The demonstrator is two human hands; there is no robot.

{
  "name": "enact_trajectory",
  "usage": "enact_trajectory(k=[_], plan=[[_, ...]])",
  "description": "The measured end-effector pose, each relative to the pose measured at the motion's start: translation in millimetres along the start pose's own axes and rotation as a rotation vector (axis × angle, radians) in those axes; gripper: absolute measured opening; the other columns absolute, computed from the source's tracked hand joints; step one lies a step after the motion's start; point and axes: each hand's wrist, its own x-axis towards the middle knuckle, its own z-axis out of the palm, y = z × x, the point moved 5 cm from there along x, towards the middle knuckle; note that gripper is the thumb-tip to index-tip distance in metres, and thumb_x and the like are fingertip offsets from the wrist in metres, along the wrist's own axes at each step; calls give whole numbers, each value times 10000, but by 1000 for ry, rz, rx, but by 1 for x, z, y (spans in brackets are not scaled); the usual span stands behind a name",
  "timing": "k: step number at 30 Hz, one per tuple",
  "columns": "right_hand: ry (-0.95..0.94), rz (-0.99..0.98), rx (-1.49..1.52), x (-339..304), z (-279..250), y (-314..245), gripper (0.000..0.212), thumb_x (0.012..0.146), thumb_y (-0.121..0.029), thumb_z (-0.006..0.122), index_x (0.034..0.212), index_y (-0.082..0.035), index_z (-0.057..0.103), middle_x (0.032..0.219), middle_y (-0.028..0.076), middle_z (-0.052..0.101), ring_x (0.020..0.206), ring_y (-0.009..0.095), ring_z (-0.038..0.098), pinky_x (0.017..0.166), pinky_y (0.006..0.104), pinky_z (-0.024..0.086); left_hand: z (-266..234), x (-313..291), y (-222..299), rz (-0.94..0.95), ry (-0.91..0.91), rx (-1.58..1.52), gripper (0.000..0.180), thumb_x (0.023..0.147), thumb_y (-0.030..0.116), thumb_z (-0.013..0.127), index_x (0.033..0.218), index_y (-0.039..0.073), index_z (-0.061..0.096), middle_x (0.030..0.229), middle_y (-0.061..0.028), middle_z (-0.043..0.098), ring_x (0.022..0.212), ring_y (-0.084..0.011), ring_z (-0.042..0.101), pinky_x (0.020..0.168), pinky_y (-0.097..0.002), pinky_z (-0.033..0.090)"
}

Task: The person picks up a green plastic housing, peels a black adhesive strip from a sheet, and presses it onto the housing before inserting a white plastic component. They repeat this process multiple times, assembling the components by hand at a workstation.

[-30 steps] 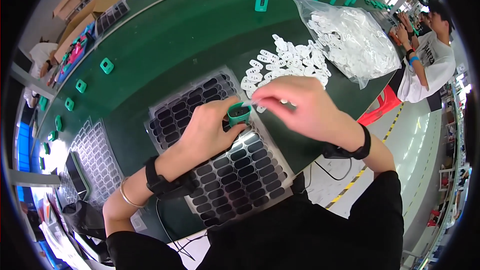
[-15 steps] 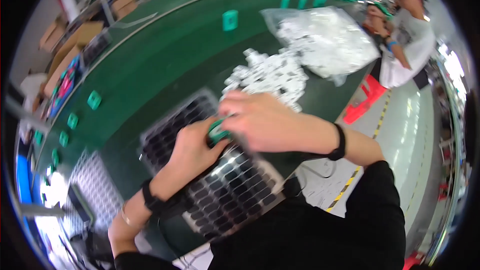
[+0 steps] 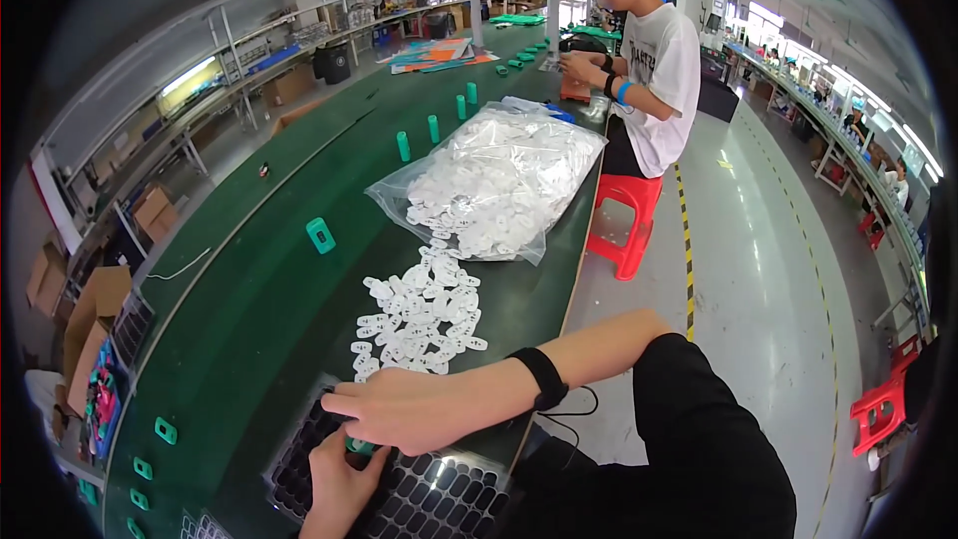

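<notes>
Low in the view, my left hand pinches a small green plastic casing, which is mostly hidden between the hands. My right hand lies across the top of it, fingers bent down towards the casing; whatever its fingertips hold is hidden. Under and beside the hands are a sheet of black oval pads and a second similar sheet. Just beyond my right hand spreads a loose pile of white oval plates.
A clear bag full of white plates lies behind the pile. Green casings stand along the green table. Across the table's far right, a person sits on a red stool, handling an orange thing. Cardboard boxes stand at left.
The view has tilted up and turned right, bringing the seated person and far table into sight. Both hands stay together at the green casing, lower in the picture now.
</notes>
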Motion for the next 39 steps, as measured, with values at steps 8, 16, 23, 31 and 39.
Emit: enact_trajectory(k=[8,16,23,31,39], plan=[[-12,12,125,-4,15,10,130,642,-16,638,755,21,584,1053,144,448,904,250,522,594,342,488,-2,-2,-8,15,17,11,338,653,116,772,921,-1,602,717,-151,606,593,-286,608,523,-336,463],[-63,-44,217,-6,3,21,227,628,23,655,849,-16,623,1249,179,418,1029,287,532,630,338,513,0,-1,-11,-7,-8,31,340,648,135,775,927,25,614,708,-131,600,580,-264,591,528,-331,460],[-62,-123,245,-2,16,15,279,610,15,662,882,-38,630,1157,163,466,995,291,524,628,368,504,-4,-1,0,-87,-41,24,325,661,82,761,947,-2,632,831,-155,659,756,-275,666,653,-310,508],[-111,-99,275,-6,20,19,376,614,36,651,975,-58,610,1218,160,452,1044,288,518,668,359,512,-3,-3,-3,-90,-32,24,384,657,118,766,989,-6,617,776,-151,620,653,-266,611,583,-321,474],[-32,-42,344,-13,27,20,441,644,54,601,1060,-95,605,1208,157,466,1043,305,533,678,365,512,-15,-3,18,-74,-187,-63,313,803,121,672,1073,-1,569,978,-154,611,832,-279,612,670,-324,485]])
